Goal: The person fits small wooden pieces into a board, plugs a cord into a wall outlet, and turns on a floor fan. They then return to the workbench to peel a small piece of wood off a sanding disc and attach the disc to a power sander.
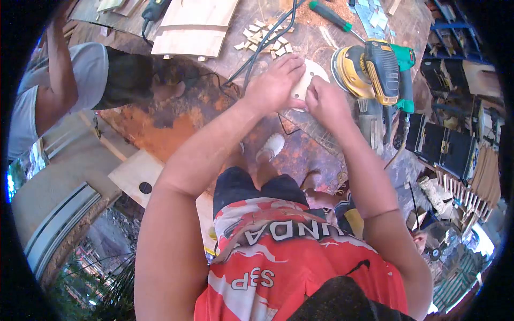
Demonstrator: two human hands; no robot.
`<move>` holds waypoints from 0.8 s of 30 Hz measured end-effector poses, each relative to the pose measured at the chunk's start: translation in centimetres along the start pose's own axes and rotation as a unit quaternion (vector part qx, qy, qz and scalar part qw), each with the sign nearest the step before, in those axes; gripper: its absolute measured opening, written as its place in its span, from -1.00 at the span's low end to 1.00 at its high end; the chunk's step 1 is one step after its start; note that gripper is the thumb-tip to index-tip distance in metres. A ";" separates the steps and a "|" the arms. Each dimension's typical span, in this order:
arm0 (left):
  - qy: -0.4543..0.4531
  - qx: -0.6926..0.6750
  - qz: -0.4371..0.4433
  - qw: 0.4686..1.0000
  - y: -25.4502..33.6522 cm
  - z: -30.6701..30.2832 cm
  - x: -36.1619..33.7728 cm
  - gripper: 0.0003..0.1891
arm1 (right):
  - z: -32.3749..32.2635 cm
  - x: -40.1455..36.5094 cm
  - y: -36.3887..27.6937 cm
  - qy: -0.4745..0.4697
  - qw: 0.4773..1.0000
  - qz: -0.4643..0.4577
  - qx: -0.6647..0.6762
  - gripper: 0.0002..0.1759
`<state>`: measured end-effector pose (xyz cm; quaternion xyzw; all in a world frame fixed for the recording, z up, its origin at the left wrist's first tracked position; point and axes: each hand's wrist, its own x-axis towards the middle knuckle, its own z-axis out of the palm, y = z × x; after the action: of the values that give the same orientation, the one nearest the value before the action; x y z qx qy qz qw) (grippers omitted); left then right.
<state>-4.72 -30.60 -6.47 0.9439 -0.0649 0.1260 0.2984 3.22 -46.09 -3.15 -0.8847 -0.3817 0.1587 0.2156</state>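
Note:
A pale round sanding disc (303, 85) with small holes lies at the near edge of the workbench, partly covered by both hands. My left hand (276, 83) grips its left side, fingers over the far part and thumb along the near edge. Curled at the disc's right side is my right hand (326, 104), its fingers closed in a pinch against the disc; the fingertips are partly hidden. Just right of the disc rests a yellow and black orbital sander (364, 69) on its side, with its round pad facing the hands.
Black cables (262, 45) cross the bench beside small wood pieces (265, 38). Wooden panels (193, 27), a green-handled screwdriver (332, 16) and a green power tool (405, 67) lie around. Another person (69, 75) stands at left. Cases (447, 147) fill the right side.

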 end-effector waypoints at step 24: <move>0.014 0.016 -0.008 1.000 0.2 -0.3 0.1 -0.10 | 0.0 0.9 0.0 -0.006 1.000 -0.004 -0.025 -0.86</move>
<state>-4.72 -30.62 -6.10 0.9472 -0.0508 0.1373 0.2852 3.79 -45.45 -3.30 -0.8872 -0.3905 0.1535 0.1920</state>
